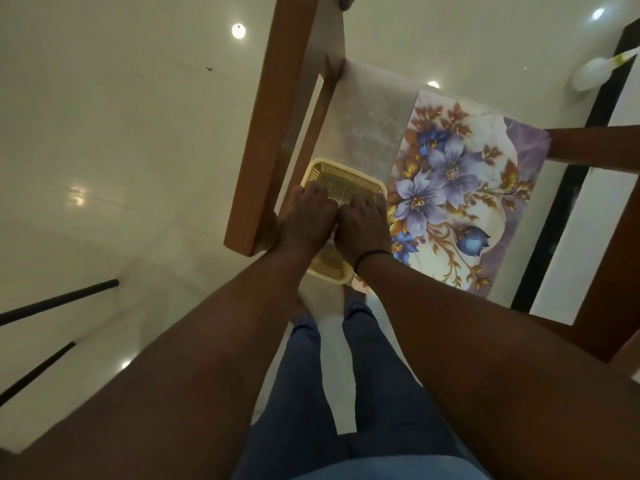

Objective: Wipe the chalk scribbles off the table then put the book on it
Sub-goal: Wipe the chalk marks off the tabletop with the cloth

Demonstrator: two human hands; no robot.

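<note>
Both my hands reach down into a yellow perforated plastic basket [346, 174]. My left hand [304, 220] and my right hand [363, 226] lie side by side, backs up, with the fingers bent down into the basket. A sliver of something pale shows between them, and what the fingers hold is hidden. The basket stands on a pale surface beside a floral-printed panel [460, 188] inside a brown wooden frame [273, 116]. No book and no chalk marks are in view.
A glossy pale tiled floor [104, 150] spreads to the left. Two dark rods [59, 301] cross the lower left. A white object [588, 74] lies at the top right by a dark strip. My legs in blue jeans [346, 393] stand just below the basket.
</note>
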